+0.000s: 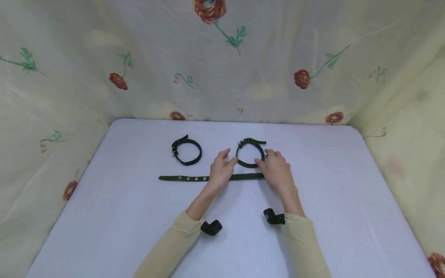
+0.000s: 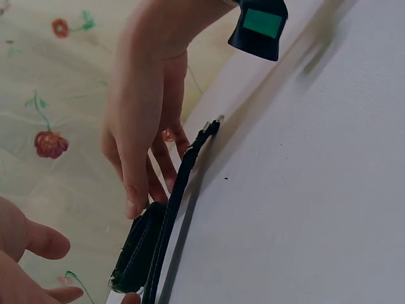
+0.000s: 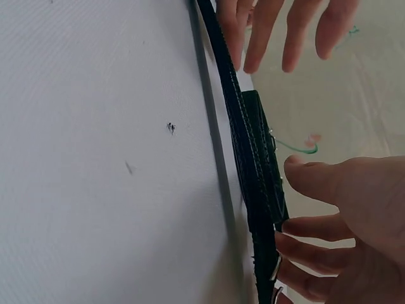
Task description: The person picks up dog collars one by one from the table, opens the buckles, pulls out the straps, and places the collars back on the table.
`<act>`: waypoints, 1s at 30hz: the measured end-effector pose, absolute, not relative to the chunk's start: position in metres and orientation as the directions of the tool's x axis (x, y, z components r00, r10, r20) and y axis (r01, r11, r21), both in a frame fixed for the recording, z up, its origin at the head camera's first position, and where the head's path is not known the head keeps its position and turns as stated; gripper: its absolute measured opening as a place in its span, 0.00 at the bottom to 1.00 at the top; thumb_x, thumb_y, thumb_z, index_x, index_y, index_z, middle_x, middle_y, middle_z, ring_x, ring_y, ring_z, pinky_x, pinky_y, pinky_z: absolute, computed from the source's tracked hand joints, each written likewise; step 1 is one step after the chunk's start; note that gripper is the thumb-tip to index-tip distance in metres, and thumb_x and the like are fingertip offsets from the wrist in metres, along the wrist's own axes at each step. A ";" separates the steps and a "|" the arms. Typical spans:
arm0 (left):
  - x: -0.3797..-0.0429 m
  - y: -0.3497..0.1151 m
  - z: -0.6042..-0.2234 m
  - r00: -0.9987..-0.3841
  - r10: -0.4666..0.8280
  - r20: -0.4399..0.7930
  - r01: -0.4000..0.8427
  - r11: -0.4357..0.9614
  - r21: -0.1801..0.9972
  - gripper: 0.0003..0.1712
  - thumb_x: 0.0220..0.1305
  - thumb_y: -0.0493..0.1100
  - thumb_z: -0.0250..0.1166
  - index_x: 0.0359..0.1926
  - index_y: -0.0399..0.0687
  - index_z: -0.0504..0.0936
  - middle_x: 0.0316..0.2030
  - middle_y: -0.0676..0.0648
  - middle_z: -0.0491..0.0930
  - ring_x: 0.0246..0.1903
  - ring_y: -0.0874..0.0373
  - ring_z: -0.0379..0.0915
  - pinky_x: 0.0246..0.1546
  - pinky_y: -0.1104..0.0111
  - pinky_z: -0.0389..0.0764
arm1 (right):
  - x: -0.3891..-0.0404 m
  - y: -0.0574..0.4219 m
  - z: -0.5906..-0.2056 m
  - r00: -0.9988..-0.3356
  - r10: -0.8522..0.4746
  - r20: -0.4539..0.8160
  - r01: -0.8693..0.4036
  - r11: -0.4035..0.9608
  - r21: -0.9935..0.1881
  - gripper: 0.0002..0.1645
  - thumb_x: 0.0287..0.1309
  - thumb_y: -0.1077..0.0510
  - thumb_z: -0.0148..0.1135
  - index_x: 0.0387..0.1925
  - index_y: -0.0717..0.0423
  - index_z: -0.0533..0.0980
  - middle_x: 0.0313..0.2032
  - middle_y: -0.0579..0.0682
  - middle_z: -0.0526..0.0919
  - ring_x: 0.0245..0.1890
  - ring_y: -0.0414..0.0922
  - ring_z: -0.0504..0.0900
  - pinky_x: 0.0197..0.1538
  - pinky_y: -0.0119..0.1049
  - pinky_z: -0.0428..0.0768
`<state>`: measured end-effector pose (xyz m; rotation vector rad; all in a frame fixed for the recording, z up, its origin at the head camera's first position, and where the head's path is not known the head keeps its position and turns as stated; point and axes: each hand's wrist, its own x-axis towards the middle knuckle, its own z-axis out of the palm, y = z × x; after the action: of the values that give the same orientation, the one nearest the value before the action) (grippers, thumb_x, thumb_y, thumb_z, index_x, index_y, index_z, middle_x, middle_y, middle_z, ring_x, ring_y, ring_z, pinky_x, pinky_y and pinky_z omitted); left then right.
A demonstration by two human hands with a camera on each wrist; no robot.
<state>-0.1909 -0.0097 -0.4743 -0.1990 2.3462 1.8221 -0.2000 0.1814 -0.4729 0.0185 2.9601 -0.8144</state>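
Observation:
A dark green buckled collar (image 1: 250, 166), fastened into a ring, stands on the table between my two hands. My left hand (image 1: 221, 170) is at its left side, with the fingers extended and spread. My right hand (image 1: 277, 170) is at its right side, its thumb at the ring's near right edge. In the right wrist view, the fingertips of that right hand (image 3: 342, 234) lie right at the straps, and the thumb stands apart from them. Nearer to me a flat green strap (image 1: 184, 178) with metal eyelets stretches crosswise, its right end hidden behind my right hand.
A second ring-shaped collar (image 1: 189, 162) with a metal buckle sits to the left. Under everything is a table with a white cover (image 1: 114, 193). Flower-patterned curtains (image 1: 264, 61) hang behind it and along both sides. A black wrist camera (image 1: 212, 227) is worn on each wrist.

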 end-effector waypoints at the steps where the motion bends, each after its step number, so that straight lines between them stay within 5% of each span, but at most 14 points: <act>1: -0.193 -0.008 -0.474 -0.977 -0.004 -0.215 -0.210 0.243 0.947 0.32 0.82 0.48 0.59 0.80 0.46 0.67 0.80 0.37 0.67 0.75 0.40 0.73 0.74 0.47 0.76 | -0.201 0.181 -0.473 -0.997 -0.007 -0.074 0.032 0.859 -0.510 0.39 0.82 0.45 0.56 0.75 0.73 0.66 0.71 0.77 0.72 0.71 0.73 0.73 0.71 0.77 0.69; 6: -0.198 0.000 -0.473 -0.966 0.005 -0.260 -0.251 0.240 0.938 0.31 0.81 0.47 0.60 0.79 0.48 0.69 0.77 0.36 0.72 0.73 0.42 0.76 0.73 0.50 0.77 | -0.205 0.179 -0.473 -0.997 -0.010 -0.081 0.032 0.864 -0.502 0.39 0.82 0.45 0.57 0.73 0.75 0.68 0.69 0.77 0.73 0.70 0.72 0.75 0.69 0.75 0.72; 13: -0.200 0.000 -0.475 -0.952 0.029 -0.304 -0.296 0.150 0.943 0.29 0.82 0.45 0.57 0.79 0.47 0.70 0.73 0.36 0.77 0.55 0.45 0.86 0.64 0.56 0.83 | -0.206 0.179 -0.474 -0.996 -0.031 -0.085 0.020 0.845 -0.534 0.35 0.80 0.50 0.60 0.72 0.74 0.69 0.65 0.75 0.77 0.65 0.69 0.79 0.67 0.67 0.78; 19: -0.202 -0.006 -0.476 -0.938 0.039 -0.345 -0.343 0.045 0.938 0.28 0.82 0.41 0.55 0.78 0.43 0.69 0.69 0.34 0.80 0.58 0.45 0.86 0.63 0.58 0.86 | -0.205 0.179 -0.473 -0.992 -0.059 -0.113 0.027 0.771 -0.636 0.34 0.78 0.56 0.63 0.74 0.71 0.65 0.64 0.73 0.80 0.63 0.63 0.83 0.63 0.56 0.83; 30: -0.187 -0.024 -0.469 -0.940 0.088 -0.331 -0.339 -0.114 0.934 0.27 0.82 0.38 0.55 0.77 0.35 0.70 0.69 0.33 0.77 0.53 0.52 0.81 0.64 0.59 0.85 | -0.187 0.176 -0.461 -0.998 -0.045 0.040 -0.059 0.670 -0.740 0.39 0.65 0.64 0.75 0.73 0.62 0.69 0.64 0.66 0.83 0.62 0.63 0.85 0.62 0.58 0.85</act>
<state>-0.1872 -0.0243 -0.4688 -0.2791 1.8726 2.1331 -0.1868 0.1761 -0.4607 -0.0899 2.8871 -1.2806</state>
